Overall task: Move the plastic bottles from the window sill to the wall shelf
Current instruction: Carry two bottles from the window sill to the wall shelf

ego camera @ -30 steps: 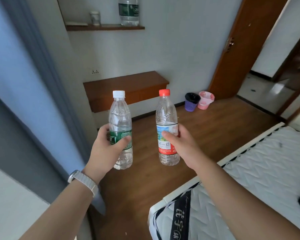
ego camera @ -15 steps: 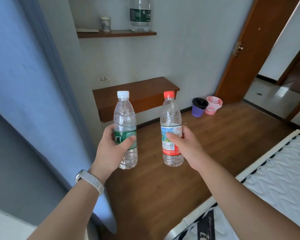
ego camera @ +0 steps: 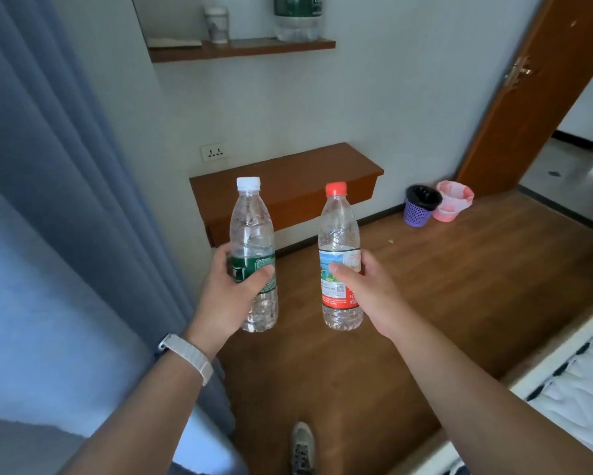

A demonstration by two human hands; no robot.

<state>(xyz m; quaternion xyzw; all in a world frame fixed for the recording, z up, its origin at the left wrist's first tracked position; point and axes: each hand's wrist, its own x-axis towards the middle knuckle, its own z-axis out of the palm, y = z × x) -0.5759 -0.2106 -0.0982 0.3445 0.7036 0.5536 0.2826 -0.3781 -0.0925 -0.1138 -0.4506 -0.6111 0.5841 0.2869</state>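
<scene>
My left hand grips a clear bottle with a white cap and green label, held upright. My right hand grips a clear bottle with a red cap and red label, also upright. Both are held out in front of me over the wooden floor. High on the wall ahead is the wooden wall shelf. On it stand a large clear bottle with a green label, cut off by the top edge, and a small white cup.
A lower wooden ledge juts from the wall below a socket. A blue curtain hangs at the left. A purple bin and a pink bin stand by the open door. A mattress lies at the right.
I have walked closer to the wall; the shelf and ledge look larger and lower in view. Both hands still hold their bottles upright. My shoe now shows at the bottom.
</scene>
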